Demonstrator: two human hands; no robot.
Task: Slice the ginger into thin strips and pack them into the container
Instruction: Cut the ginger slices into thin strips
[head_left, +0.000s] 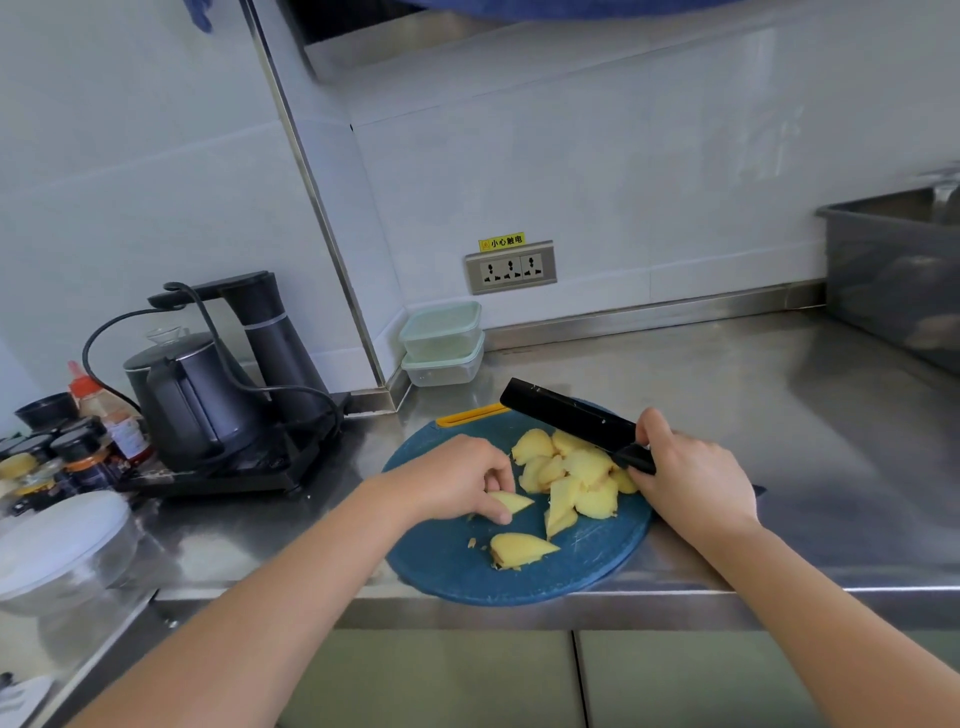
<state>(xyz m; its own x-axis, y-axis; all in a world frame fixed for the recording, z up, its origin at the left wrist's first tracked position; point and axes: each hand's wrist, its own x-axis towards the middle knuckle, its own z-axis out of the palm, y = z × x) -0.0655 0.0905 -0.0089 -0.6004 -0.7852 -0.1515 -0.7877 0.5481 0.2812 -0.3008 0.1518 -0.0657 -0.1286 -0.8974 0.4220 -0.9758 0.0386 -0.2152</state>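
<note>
Glossy steel counter, matt black knife, scuffed blue plastic board.

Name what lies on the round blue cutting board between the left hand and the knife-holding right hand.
A heap of flat yellow ginger slices lies there on the board, shown in the head view.

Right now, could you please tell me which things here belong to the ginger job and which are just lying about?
In use: ginger, board, knife held by right hand, left hand pinching a piece, containers.
Lying about: kettle, jars, lidded bowl, grey tub.
</note>
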